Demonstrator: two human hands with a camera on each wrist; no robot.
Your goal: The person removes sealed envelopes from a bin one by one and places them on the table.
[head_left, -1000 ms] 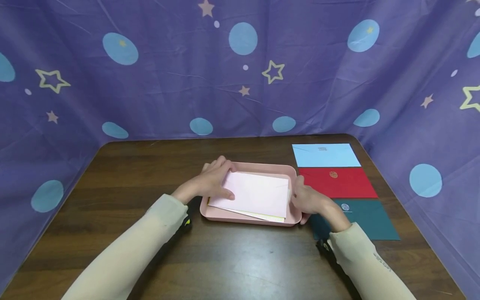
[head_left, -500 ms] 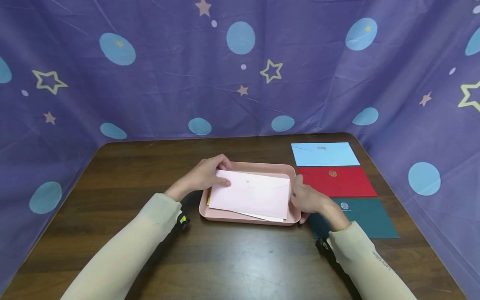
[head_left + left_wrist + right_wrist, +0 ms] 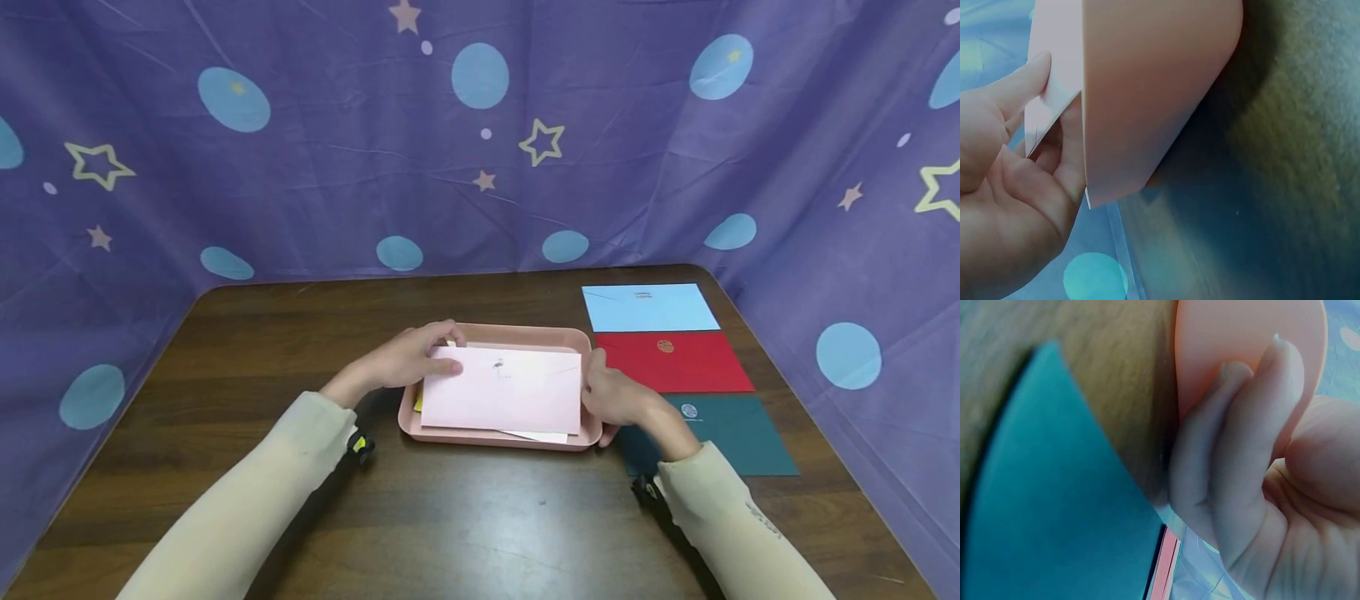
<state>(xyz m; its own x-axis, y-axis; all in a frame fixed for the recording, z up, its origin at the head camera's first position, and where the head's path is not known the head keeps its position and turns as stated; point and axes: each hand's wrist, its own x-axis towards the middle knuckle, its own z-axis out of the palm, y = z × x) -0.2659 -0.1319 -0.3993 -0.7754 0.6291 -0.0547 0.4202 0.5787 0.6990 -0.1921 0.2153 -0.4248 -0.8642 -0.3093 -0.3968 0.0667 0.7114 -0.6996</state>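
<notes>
In the head view, my left hand [image 3: 408, 357] pinches a pale pink envelope [image 3: 510, 392] by its left end, thumb on top and fingers beneath. The left wrist view shows the envelope [image 3: 1063, 44] between thumb and fingers, just above the wall of a pink tray [image 3: 1154, 81]. A small bird print marks its face. Under it in the tray [image 3: 525, 336] lie a white envelope [image 3: 547, 437] and something yellow [image 3: 418, 400], both mostly covered. My right hand [image 3: 618, 396] grips the tray's right rim, its fingers curled against the outer wall in the right wrist view.
To the right, a light blue envelope [image 3: 651, 308], a red envelope [image 3: 675, 363] and a dark teal envelope [image 3: 738, 437] lie in a column on the wooden table [image 3: 480, 517]. The right forearm passes over the teal one. A purple curtain [image 3: 337, 183] hangs behind the table.
My left hand has taken hold of the pink envelope, raised its left end and shifted it slightly straighter. More of its face and print shows. The right hand keeps its grip on the tray.
</notes>
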